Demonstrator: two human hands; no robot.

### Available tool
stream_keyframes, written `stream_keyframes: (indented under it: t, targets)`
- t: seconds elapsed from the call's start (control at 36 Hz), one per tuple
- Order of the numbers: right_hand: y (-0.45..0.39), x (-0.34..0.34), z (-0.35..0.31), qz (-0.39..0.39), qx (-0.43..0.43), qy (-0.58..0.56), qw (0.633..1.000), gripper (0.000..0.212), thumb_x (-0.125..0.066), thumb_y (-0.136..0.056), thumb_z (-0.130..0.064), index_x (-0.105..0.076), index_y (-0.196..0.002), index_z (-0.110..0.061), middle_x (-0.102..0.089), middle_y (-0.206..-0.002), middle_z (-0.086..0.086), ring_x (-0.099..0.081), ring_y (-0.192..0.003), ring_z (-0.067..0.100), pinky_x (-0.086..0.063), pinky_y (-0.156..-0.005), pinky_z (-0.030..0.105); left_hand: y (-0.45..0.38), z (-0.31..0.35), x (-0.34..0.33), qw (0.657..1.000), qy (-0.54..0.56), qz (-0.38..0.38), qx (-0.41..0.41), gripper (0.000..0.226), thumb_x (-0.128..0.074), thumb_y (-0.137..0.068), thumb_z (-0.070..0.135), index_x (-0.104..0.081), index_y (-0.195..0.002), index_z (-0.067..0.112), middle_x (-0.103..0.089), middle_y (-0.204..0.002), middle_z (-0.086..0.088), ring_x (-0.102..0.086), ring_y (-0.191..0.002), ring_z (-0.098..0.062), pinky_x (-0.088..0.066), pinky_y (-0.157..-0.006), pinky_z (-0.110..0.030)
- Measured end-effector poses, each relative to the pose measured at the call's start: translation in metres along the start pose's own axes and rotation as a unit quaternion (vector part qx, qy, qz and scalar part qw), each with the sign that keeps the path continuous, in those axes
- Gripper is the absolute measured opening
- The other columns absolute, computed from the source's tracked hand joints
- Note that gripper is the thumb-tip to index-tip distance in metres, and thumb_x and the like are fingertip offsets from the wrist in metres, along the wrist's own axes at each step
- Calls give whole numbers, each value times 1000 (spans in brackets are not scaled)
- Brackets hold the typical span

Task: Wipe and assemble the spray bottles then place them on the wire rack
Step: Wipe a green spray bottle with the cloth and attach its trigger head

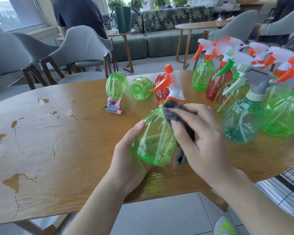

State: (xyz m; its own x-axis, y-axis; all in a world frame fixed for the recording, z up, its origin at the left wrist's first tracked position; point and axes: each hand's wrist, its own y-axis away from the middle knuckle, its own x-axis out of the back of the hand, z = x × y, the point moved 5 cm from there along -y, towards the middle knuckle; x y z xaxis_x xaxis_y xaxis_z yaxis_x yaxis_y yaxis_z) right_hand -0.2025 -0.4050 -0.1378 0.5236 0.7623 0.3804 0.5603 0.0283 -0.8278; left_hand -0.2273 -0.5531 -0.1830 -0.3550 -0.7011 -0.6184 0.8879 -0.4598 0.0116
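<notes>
Left hand (134,155) cups the ribbed clear-green bottle (153,141); right hand (200,138) pinches a fuzzy grey cloth (178,116) (partly hidden) at the bottle's two o'clock.

- This looks like a café or lounge seating area, not a home or a workshop.
- Several wooden tables stand about the room: a large oval table (58,133) with worn, patchy veneer in front, and a smaller round table (199,25) farther back.
- Grey upholstered chairs (81,46) with dark wooden legs are set around the tables.
- A long green sofa (159,41) with leaf-patterned back cushions runs along the far wall.
- Potted plants (136,2) line the sill behind it, under big windows (24,12).
- The floor (156,216) is pale tile.
- Another person (78,14) in a dark shirt sits at a neighbouring table.
</notes>
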Motion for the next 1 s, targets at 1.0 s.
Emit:
stream_keyframes:
  t: [1.0]
  targets:
    - [26, -23, -37, -55, 172, 49, 982, 22, -64, -97, -17, -81, -109, -17, -57, -114, 2, -50, -102, 25, -51, -89, 38, 3, -2, -1, 998, 50, 0, 39, 50, -53, -98, 47, -69, -110, 2, -66, -94, -15, -70, -89, -27, -59, -83, -33]
